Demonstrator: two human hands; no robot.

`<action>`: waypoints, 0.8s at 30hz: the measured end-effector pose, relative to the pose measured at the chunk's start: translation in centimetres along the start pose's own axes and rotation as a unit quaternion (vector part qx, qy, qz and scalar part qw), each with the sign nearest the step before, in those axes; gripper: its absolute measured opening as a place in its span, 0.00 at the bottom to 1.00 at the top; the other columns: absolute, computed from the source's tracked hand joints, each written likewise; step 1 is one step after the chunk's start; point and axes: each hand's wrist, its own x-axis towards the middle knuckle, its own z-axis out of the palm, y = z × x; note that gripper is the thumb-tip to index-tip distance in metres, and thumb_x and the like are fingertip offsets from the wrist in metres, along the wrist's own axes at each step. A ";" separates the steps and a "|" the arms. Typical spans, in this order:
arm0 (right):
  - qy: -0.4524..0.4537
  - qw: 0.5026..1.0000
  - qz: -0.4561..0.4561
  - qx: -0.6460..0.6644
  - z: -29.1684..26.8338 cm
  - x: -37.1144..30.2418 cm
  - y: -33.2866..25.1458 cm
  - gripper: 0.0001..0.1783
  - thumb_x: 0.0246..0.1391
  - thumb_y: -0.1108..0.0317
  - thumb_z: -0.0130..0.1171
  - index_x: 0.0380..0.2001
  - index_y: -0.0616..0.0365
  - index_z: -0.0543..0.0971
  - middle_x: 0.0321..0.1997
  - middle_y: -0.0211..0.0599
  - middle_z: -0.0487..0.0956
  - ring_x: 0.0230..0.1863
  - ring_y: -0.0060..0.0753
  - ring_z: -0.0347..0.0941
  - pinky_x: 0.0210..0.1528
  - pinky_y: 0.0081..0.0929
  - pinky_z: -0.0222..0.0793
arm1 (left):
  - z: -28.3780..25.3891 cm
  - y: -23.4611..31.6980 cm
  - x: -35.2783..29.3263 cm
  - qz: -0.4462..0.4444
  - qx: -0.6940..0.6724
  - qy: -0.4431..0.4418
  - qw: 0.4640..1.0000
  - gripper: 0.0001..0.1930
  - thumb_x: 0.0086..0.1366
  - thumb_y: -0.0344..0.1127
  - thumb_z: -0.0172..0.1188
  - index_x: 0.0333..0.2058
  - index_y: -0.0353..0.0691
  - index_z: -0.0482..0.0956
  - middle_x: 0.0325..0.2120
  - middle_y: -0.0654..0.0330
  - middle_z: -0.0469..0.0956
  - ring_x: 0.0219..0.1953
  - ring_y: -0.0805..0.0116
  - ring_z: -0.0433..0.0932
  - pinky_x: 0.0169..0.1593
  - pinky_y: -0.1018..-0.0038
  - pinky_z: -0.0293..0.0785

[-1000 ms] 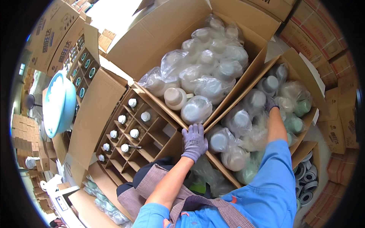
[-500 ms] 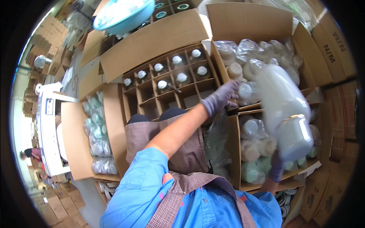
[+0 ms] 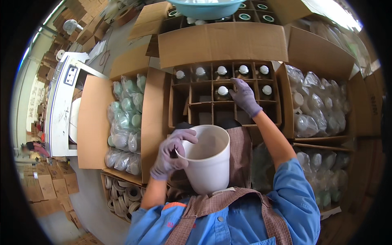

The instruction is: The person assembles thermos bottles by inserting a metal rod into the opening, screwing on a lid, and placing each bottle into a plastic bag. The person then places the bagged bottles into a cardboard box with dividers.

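Gloved in greyish purple, my left hand (image 3: 173, 153) grips the rim of a white container by its left side, while my right hand (image 3: 245, 98) has its fingers loosely parted over the carton ahead; I cannot tell whether they touch anything. Largest around me is that divided carton (image 3: 222, 43), its far flap raised. To its left stands an open carton (image 3: 94, 126) of plastic-wrapped vessels (image 3: 126, 112), some pale green; another open carton (image 3: 320, 49) of wrapped vessels sits to its right. Past the far flap is a light-blue basin (image 3: 208, 11). The white container (image 3: 208, 175) is at my lap, mouth up and slightly tilted. Smaller are the bottles (image 3: 243, 73) in the compartments, five along the far row and two in the next; one bottle (image 3: 223, 92) is just beside my right fingertips. Smallest are their white caps (image 3: 264, 70).
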 end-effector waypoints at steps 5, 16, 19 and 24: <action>-0.325 0.890 0.059 -0.313 9.2 3.4 3.3 0.27 0.47 0.64 0.60 0.53 0.52 0.69 0.52 0.45 0.74 0.54 0.47 0.72 0.53 0.43 0.68 | -1.4 -1.1 -2.3 0.009 -0.069 0.096 0.993 0.27 0.46 0.63 0.71 0.29 0.42 0.83 0.48 0.48 0.76 0.64 0.50 0.61 0.66 0.54 0.52; -0.264 0.929 -0.041 -0.256 3.9 6.2 1.0 0.28 0.46 0.59 0.62 0.52 0.49 0.71 0.48 0.43 0.76 0.50 0.46 0.74 0.51 0.42 0.70 | -3.6 -5.9 2.7 -0.110 -0.339 0.188 0.915 0.34 0.71 0.61 0.39 0.55 0.31 0.65 0.53 0.45 0.71 0.57 0.51 0.70 0.62 0.53 0.66; -0.197 0.951 -0.112 -0.211 -0.7 7.3 -2.5 0.32 0.41 0.60 0.66 0.53 0.48 0.71 0.45 0.43 0.77 0.48 0.48 0.74 0.49 0.43 0.70 | -5.1 -7.4 6.6 -0.259 -0.343 0.164 0.888 0.35 0.70 0.57 0.45 0.63 0.32 0.55 0.53 0.46 0.68 0.49 0.54 0.75 0.54 0.59 0.75; -0.122 0.936 -0.301 -0.137 -9.4 8.0 -14.2 0.37 0.37 0.66 0.68 0.56 0.48 0.71 0.45 0.37 0.76 0.47 0.43 0.72 0.54 0.41 0.67 | -5.7 -11.1 12.2 -0.341 -0.438 0.061 0.829 0.42 0.66 0.66 0.45 0.63 0.32 0.56 0.55 0.45 0.68 0.49 0.51 0.75 0.51 0.57 0.76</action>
